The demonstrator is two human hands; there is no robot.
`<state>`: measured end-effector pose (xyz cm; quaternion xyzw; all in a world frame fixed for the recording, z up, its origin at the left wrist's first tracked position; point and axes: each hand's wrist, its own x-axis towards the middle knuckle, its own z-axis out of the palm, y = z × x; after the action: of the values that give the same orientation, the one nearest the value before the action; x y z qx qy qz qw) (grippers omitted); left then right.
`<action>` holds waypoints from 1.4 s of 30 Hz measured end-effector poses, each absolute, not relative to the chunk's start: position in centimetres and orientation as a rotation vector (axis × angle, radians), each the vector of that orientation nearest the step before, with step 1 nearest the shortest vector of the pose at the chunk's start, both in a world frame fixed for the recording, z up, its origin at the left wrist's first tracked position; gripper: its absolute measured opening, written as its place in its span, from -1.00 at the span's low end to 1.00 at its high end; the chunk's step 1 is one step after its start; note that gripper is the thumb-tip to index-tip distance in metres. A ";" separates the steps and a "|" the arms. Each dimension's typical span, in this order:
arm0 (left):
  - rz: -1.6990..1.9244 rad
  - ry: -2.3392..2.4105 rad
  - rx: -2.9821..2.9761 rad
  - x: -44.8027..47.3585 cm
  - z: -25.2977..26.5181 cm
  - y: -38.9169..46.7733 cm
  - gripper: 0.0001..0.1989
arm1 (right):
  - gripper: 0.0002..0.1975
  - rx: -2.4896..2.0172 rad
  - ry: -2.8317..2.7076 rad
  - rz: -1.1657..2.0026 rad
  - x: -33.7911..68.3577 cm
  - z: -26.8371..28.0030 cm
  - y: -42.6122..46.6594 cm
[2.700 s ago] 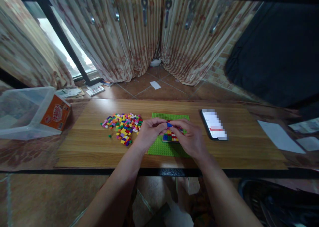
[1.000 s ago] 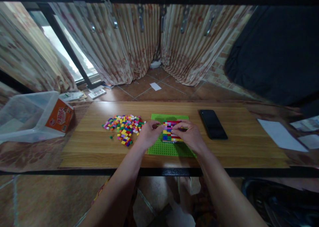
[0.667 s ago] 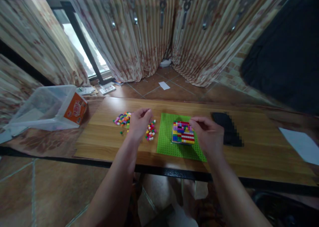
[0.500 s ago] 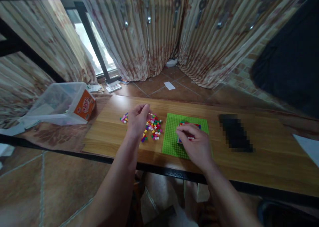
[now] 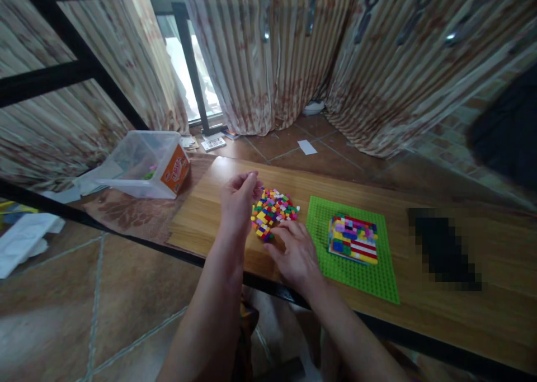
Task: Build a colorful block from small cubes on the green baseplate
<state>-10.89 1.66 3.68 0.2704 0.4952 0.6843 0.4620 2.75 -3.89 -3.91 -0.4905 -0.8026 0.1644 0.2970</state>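
Observation:
A loose pile of small multicoloured toy bricks [image 5: 274,203] lies on the wooden table. Just left of it, my left hand [image 5: 239,197] is raised with thumb and fingers pinched together; whatever may be between them is too small to make out. At the near right edge of the pile, my right hand [image 5: 297,253] has its thumb and fingers apart, with no brick visible in it. To its right is a green studded baseplate [image 5: 356,289], bearing a flat block of built-up coloured bricks [image 5: 353,239] with red and white stripes at its near right.
A clear plastic bin [image 5: 142,189] with an orange label stands left of the wooden table [image 5: 197,220]. A blurred-out dark object [image 5: 444,250] lies right of the baseplate. A dark metal bar [image 5: 293,298] runs along the table's near edge.
My right hand has moved left from the brick build on the baseplate to the pile, uncovering the build. My left hand stays pinched beside the pile. The camera view has turned left.

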 end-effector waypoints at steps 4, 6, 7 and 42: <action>1.704 1.199 0.637 -11.4 3.8 1.4 -0.82 | -0.75 -1.360 -2.148 0.373 1.2 -4.2 -3.5; 1.709 1.182 0.622 -11.7 3.8 1.3 -0.82 | -0.80 -1.380 -2.139 0.337 1.0 -4.3 -3.3; 1.710 1.175 0.617 -11.8 3.8 1.2 -0.82 | -0.83 -1.388 -2.134 0.318 1.1 -4.3 -3.1; 1.724 1.085 0.429 -14.1 4.2 0.6 -0.75 | -0.86 -1.429 -2.139 0.290 0.6 -3.5 3.5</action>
<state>-14.08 0.63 4.24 0.1779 0.4497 0.7145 0.5056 0.65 3.47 -3.45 -0.5311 -0.7949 0.1077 0.2731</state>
